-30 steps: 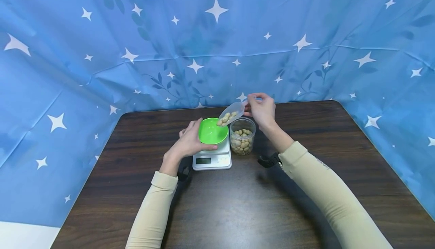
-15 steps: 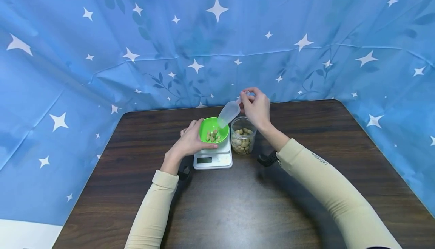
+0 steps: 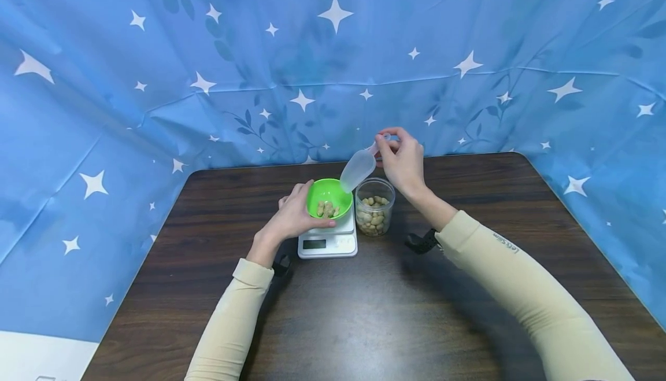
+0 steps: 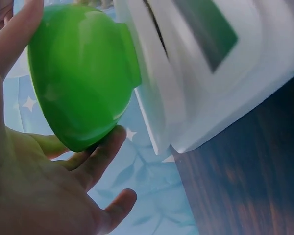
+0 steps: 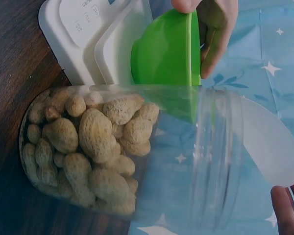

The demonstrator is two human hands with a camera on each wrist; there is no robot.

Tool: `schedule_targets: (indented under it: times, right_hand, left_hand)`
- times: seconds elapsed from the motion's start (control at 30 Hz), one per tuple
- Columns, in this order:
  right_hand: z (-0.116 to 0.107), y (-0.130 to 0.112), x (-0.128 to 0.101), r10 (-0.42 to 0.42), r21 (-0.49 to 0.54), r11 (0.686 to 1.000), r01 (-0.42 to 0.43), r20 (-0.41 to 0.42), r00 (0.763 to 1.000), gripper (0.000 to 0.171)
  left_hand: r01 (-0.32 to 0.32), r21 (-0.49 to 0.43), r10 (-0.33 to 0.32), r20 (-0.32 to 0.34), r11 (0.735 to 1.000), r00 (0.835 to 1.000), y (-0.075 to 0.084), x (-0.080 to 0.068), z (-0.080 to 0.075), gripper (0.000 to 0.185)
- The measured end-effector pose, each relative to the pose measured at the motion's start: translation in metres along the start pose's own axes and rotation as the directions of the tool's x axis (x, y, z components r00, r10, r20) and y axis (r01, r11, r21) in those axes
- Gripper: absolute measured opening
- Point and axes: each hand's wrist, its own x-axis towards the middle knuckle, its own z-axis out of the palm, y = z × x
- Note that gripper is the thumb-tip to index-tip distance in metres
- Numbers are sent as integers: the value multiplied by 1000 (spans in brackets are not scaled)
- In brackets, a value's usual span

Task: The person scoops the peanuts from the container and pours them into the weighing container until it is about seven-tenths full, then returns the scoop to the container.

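Green bowl (image 3: 328,190), one: sitting on the white scale (image 3: 340,246), peanuts (image 3: 328,210) lying inside; my left hand (image 3: 292,214) is holding it, thumb and fingers spread around its sides; translucent scoop (image 3: 357,170), one: slanting toward the bowl's rim; my right hand (image 3: 403,162) is pinching its handle, fingers drawn in; clear jar (image 5: 179,196), one: holding more peanuts, standing on the table (image 3: 333,323) beside the scale.

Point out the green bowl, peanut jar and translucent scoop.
Green bowl (image 4: 81,73): left wrist view, outer wall.
Peanut jar (image 3: 374,214): head view, clear side wall with peanuts behind.
Translucent scoop (image 3: 357,170): head view, its cup.
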Motion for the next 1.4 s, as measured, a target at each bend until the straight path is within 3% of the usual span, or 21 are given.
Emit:
schedule_targets:
  times: [0.3,0.5,0.7,1.0,1.4]
  right_hand:
    - [-18,1,-4,-93,12,996,93,-26,995,25]
    - [-30,1,-2,-122,35,992,124,-50,991,24]
    - [-40,1,-3,-171,-66,983,170,-11,985,23]
    - [-34,7,-12,-364,-227,895,384,122,923,16]
    - [-25,10,-18,-447,-289,817,499,230,865,14]
  left_hand:
    - [-27,2,27,-29,1000,999,0,-2,2,126]
    - [-115,26,117,-77,993,990,7,0,-1,118]
    - [-223,68,230,-113,972,967,18,5,2,102]
    - [-279,129,289,-64,951,955,38,12,13,93]
    - [-279,98,281,-6,955,960,56,23,27,97]
